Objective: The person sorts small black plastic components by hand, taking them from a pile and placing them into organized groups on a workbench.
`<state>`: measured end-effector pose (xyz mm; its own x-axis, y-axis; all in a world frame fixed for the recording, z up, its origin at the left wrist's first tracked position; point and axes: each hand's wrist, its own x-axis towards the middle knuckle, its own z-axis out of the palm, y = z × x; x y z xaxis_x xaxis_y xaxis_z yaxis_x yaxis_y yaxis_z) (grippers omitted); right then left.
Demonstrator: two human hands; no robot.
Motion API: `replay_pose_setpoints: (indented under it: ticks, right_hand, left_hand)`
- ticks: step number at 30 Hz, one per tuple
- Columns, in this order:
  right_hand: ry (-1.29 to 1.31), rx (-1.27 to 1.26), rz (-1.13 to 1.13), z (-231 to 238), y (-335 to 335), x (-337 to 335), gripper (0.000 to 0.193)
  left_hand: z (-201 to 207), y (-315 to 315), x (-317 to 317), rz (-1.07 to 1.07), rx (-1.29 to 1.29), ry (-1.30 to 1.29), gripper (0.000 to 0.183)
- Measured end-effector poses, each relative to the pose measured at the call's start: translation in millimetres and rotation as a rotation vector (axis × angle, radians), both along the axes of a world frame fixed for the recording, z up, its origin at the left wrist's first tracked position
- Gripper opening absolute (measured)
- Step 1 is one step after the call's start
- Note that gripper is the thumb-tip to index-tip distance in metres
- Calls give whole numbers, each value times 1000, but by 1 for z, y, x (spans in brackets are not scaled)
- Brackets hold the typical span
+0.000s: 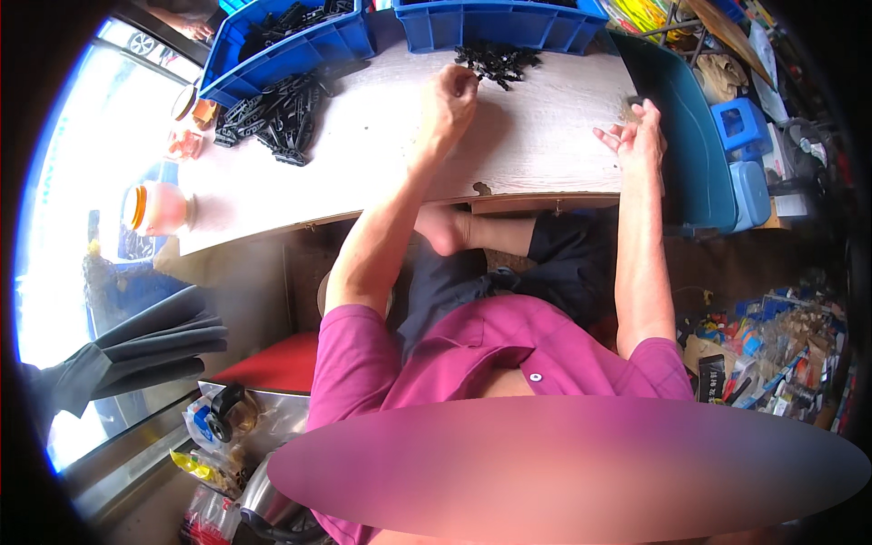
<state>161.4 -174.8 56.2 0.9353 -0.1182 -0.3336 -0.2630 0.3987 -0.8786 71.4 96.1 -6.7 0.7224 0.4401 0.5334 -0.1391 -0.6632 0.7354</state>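
Small black plastic parts [500, 64] lie in a loose heap at the far side of the white wood-grain table [554, 136], just on the near side of the right blue crate [500, 33]. The left hand [451, 98] is at the left edge of this heap, its fingers bent and the fingertips drawn close together; I cannot tell whether a part is pinched between them. The right hand [638, 136] is at the right end of the table, beside a dark green bin [699, 182]; its fingers are loosely bent and partly parted, and whether they have hold of anything cannot be told.

Farther left, long black slotted plastic pieces [277, 116] lie in a tangled pile on the near side of the left blue crate [341, 52], which holds more black pieces. A jar with an orange lid [162, 209] stands at the near left corner of the table. Light blue plastic containers [749, 195] stand to the right of the bin. Nearer, the person wears a magenta shirt [472, 350] and dark trousers [577, 254], with a bare foot [442, 233] close to the table's near edge
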Motion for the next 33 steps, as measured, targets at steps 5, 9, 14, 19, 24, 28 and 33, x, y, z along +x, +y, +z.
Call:
replay_pose_setpoints:
  ticks: [5, 9, 14, 19, 24, 28, 33]
  right_hand:
    - [-96, -55, 376, -11, 28, -27, 32]
    - [-136, 53, 698, -19, 59, -47, 27]
    - [-232, -104, 850, -22, 72, -55, 31]
    - [-276, -176, 914, -22, 72, -59, 24]
    - [-347, -144, 950, -28, 78, -65, 18]
    - [-318, 15, 883, -26, 77, -70, 13]
    - [-335, 27, 850, -31, 76, -67, 14]
  left_hand:
    - [16, -36, -36, -333, -1138, 32, 10]
    - [23, -52, -52, -379, -1296, 14, 8]
    - [24, -55, -54, -411, -1268, 51, 8]
    - [23, -53, -57, -445, -1242, 51, 9]
    - [2, -47, -64, -414, -975, 33, 17]
    - [13, 37, -115, 485, 290, -207, 38]
    - [13, 126, -164, 835, 580, 449, 29]
